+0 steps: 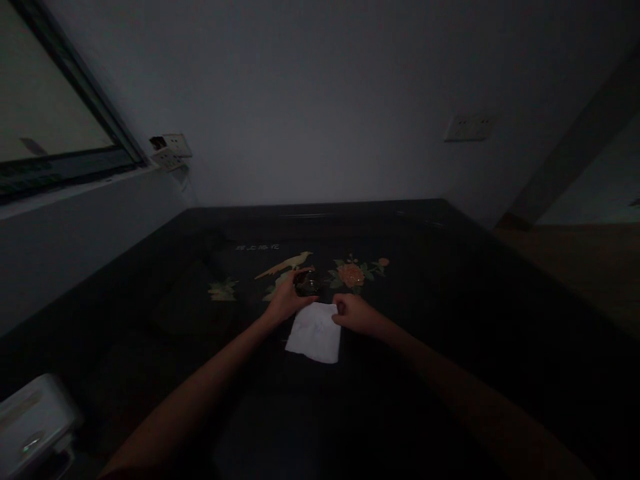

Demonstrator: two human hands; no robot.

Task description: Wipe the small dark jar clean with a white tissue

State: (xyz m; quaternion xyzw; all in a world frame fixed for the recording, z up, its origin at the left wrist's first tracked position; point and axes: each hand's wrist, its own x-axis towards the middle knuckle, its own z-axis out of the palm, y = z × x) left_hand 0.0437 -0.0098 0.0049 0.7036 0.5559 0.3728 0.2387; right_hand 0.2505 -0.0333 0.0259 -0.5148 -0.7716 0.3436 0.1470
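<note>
A thin white sheet, like a tissue or paper towel (316, 333), hangs or lies over the dark table in front of me. At its upper right corner my right hand (354, 313) is closed, pinching the edge between thumb and curled fingers. My left hand (286, 298) curves its thumb and fingers around a small, shiny, see-through object, perhaps glass (311, 283). The left thumb reaches the sheet's top edge. Dim light hides the object's exact kind and shape.
The glossy black table (225, 227) bears a painted bird (287, 264), a painted flower (351, 274) and some lettering. A white plastic item (35, 420) stands at the lower left. Wall sockets (469, 128) and a window (50, 93) are beyond.
</note>
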